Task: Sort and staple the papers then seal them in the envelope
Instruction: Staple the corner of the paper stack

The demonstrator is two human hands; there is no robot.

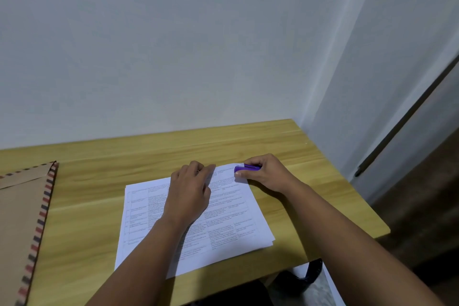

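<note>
While gripped by right hand (269,172), glossy purple stapler (247,168) on flat papers (223,218).

Plain room, prob. home/office corner: wood desk (248,141) vs bare white wall (173,45).

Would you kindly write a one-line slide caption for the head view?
Right hand grips a purple stapler at the papers' far corner; left hand steadies them.

White papers (231,221) with printed boxes lie flat in a stack on the tabletop (99,206), a small purple stapler (247,168) sits on their far corner, and a brown envelope (22,218) lies at the left.
</note>
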